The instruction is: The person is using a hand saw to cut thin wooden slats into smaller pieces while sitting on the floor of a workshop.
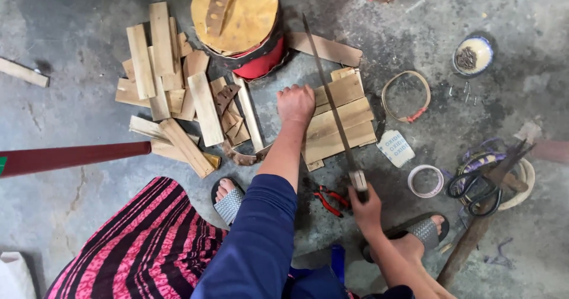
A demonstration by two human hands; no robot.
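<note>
My left hand (295, 103) is a closed fist pressing down on the left edge of a stack of flat wooden boards (341, 127) lying on the concrete floor. My right hand (365, 207) grips the handle of a long thin saw (332, 94). Its blade lies diagonally across the boards and points away from me toward a round wooden-topped stool (237, 14). My two sandalled feet (228, 199) rest on the floor on either side of my arms.
A pile of cut wooden slats (172, 85) lies to the left. Red pliers (329, 199) lie near my right hand. To the right lie a tape roll (425, 180), a band loop (406, 96), a bowl (473, 55), scissors (474, 186) and a hammer handle (474, 228). A dark red pole (71, 157) crosses the left.
</note>
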